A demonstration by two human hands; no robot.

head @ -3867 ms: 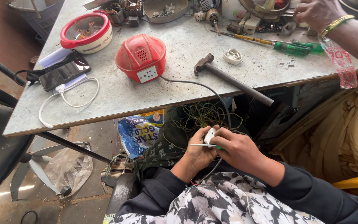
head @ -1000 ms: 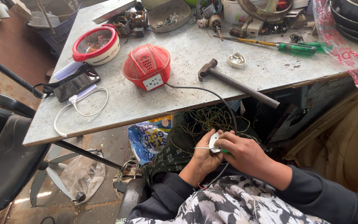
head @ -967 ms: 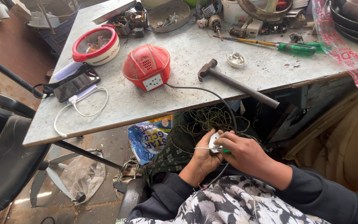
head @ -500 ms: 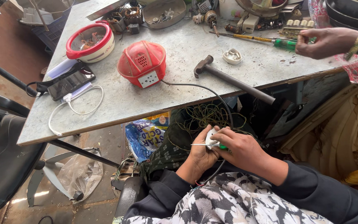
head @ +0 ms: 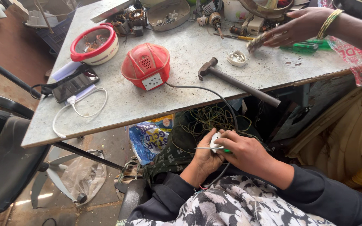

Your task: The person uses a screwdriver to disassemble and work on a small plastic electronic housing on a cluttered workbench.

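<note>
Both hands work low in my lap, below the table edge. My left hand (head: 203,160) cups a small white plug (head: 215,139). My right hand (head: 248,153) grips a screwdriver (head: 204,148) with a green handle, its thin metal shaft lying across the plug and pointing left. A grey cable (head: 214,93) runs from the plug up to a red domed socket box (head: 145,67) on the grey table (head: 177,100). The two hands touch each other around the plug.
A hammer (head: 235,81), a phone (head: 74,86) with white charging cable (head: 82,112), a red-rimmed bowl (head: 94,44) and several small parts lie on the table. Another person's hand (head: 302,26) reaches over the far right. A wire tangle (head: 208,119), blue bag (head: 151,136) and black chair (head: 1,163) sit below.
The other person's hand has slid further left over the table's far right. My hands stay on the plug and screwdriver with little movement.
</note>
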